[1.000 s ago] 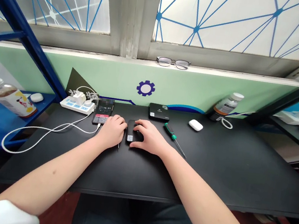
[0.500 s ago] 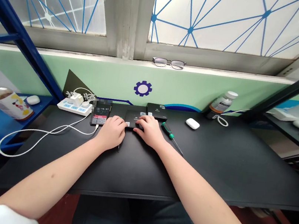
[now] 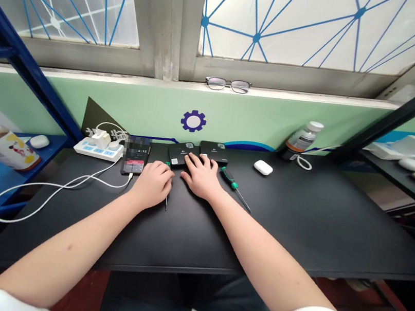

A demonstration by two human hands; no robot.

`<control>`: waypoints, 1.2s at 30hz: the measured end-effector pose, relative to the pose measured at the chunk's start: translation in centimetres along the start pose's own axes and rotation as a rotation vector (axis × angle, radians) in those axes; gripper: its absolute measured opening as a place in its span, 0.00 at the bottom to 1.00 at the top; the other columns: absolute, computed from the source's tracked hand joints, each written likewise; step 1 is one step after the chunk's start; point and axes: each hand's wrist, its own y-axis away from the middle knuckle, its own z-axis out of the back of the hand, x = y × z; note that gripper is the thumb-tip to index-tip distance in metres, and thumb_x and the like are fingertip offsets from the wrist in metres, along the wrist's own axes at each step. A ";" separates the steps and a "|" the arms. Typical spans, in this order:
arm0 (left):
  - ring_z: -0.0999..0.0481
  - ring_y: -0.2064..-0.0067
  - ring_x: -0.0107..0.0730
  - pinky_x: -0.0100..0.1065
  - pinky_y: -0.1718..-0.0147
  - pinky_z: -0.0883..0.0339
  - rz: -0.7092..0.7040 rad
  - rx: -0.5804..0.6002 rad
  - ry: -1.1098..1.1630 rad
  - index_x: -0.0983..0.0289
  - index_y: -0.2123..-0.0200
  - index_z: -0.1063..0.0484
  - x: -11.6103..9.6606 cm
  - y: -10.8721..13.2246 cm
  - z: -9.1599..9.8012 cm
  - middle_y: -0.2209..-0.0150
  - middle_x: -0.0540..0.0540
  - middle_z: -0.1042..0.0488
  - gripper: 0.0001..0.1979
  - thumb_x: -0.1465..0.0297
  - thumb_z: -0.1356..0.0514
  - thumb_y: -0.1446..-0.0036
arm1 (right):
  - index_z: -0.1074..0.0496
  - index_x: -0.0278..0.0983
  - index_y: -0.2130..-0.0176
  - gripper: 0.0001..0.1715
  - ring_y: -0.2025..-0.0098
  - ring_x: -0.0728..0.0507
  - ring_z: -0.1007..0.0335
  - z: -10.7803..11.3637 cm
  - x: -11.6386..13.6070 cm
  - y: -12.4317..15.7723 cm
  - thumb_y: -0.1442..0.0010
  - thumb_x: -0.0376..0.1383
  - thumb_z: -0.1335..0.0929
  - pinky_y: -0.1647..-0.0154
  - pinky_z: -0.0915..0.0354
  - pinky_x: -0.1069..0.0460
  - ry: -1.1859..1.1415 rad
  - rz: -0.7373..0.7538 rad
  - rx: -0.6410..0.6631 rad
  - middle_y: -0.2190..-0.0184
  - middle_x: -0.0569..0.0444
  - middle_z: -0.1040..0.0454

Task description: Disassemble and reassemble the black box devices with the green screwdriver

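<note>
My left hand (image 3: 154,184) lies palm down on the black table, its fingers bent together over a screwdriver (image 3: 166,202). Only the screwdriver's thin shaft and a bit of green handle show; the palm hides the rest. With fingers spread, my right hand (image 3: 202,176) rests its fingertips on the near edge of a flat black box (image 3: 177,154) and is not wrapped round it. A second flat black box (image 3: 214,151) sits just to the right, against the first. Beside my right wrist lies another screwdriver (image 3: 229,178) with a green and black handle.
Left of my left hand is a phone (image 3: 136,158) on a white cable (image 3: 66,186), beside a power strip (image 3: 98,148). To the right are a white earbud case (image 3: 263,168) and a bottle (image 3: 301,141) by the wall. Glasses (image 3: 228,85) rest on the sill.
The first black box has slid away from me and turned slightly, close to the second box. My right hand's fingers have spread over it. My left hand stays over its screwdriver. The view shifted slightly.
</note>
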 end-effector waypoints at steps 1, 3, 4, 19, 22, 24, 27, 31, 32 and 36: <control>0.24 0.48 0.50 0.49 0.51 0.30 0.007 0.006 -0.004 0.62 0.56 0.20 0.0 0.0 0.0 0.55 0.61 0.19 0.11 0.74 0.44 0.31 | 0.42 0.40 0.24 0.37 0.22 0.22 0.52 0.0 0.1 -0.1 0.24 0.50 0.40 0.26 0.53 0.22 0.013 -0.014 0.009 0.21 0.44 0.44; 0.25 0.48 0.51 0.49 0.51 0.30 0.019 0.020 -0.023 0.62 0.56 0.20 0.0 0.0 -0.1 0.53 0.62 0.20 0.11 0.73 0.44 0.31 | 0.44 0.41 0.23 0.39 0.21 0.23 0.53 -0.2 0.3 -0.2 0.24 0.52 0.41 0.25 0.57 0.21 0.028 -0.038 0.016 0.20 0.45 0.45; 0.25 0.47 0.52 0.50 0.52 0.30 0.025 0.026 -0.037 0.62 0.57 0.20 0.0 0.1 -0.2 0.52 0.63 0.21 0.10 0.73 0.43 0.31 | 0.45 0.41 0.22 0.39 0.21 0.23 0.53 -0.2 0.4 -0.3 0.24 0.52 0.41 0.25 0.58 0.20 0.031 -0.049 0.014 0.20 0.45 0.45; 0.25 0.46 0.53 0.49 0.53 0.29 0.071 0.025 -0.104 0.61 0.58 0.19 0.0 0.0 -0.5 0.50 0.63 0.21 0.09 0.71 0.41 0.32 | 0.51 0.46 0.21 0.42 0.18 0.25 0.61 -1.0 0.5 -1.1 0.25 0.57 0.44 0.23 0.65 0.19 0.019 -0.128 0.031 0.18 0.52 0.51; 0.25 0.45 0.54 0.49 0.53 0.29 0.073 0.025 -0.111 0.62 0.58 0.19 0.0 0.0 -0.5 0.50 0.63 0.21 0.09 0.71 0.41 0.32 | 0.50 0.45 0.21 0.42 0.18 0.24 0.61 -0.9 0.5 -1.1 0.25 0.57 0.44 0.23 0.65 0.20 0.004 -0.139 0.035 0.18 0.52 0.51; 0.25 0.45 0.54 0.49 0.53 0.29 0.078 0.024 -0.105 0.61 0.58 0.19 0.1 0.1 -0.6 0.50 0.63 0.22 0.09 0.71 0.41 0.32 | 0.51 0.44 0.21 0.43 0.18 0.24 0.63 -0.8 0.5 -1.1 0.25 0.57 0.44 0.23 0.65 0.19 -0.005 -0.147 0.042 0.18 0.53 0.52; 0.25 0.45 0.54 0.49 0.52 0.28 0.086 0.027 -0.102 0.61 0.57 0.19 0.1 0.1 -0.6 0.49 0.63 0.22 0.10 0.70 0.41 0.32 | 0.53 0.44 0.20 0.44 0.17 0.24 0.67 -0.8 0.5 -1.1 0.25 0.57 0.44 0.23 0.66 0.19 -0.010 -0.147 0.054 0.18 0.54 0.54; 0.25 0.44 0.55 0.51 0.52 0.27 0.085 0.034 -0.119 0.62 0.56 0.18 0.1 0.2 -0.6 0.48 0.64 0.22 0.10 0.70 0.42 0.31 | 0.54 0.45 0.20 0.44 0.17 0.26 0.67 -0.9 0.3 -1.2 0.25 0.57 0.44 0.23 0.66 0.20 -0.008 -0.151 0.056 0.17 0.53 0.58; 0.25 0.44 0.56 0.51 0.51 0.26 0.085 0.034 -0.120 0.62 0.56 0.18 0.2 0.2 -0.6 0.47 0.65 0.22 0.10 0.70 0.42 0.31 | 0.54 0.45 0.20 0.44 0.17 0.26 0.66 -0.9 0.2 -1.2 0.25 0.57 0.44 0.23 0.65 0.20 -0.005 -0.170 0.039 0.17 0.52 0.58; 0.25 0.42 0.56 0.53 0.48 0.25 0.075 0.037 -0.105 0.63 0.55 0.19 0.3 0.2 -0.6 0.43 0.67 0.23 0.12 0.71 0.43 0.31 | 0.52 0.36 0.20 0.45 0.18 0.25 0.61 -1.1 -0.2 -1.3 0.25 0.55 0.44 0.23 0.62 0.22 0.029 -0.318 -0.050 0.18 0.41 0.56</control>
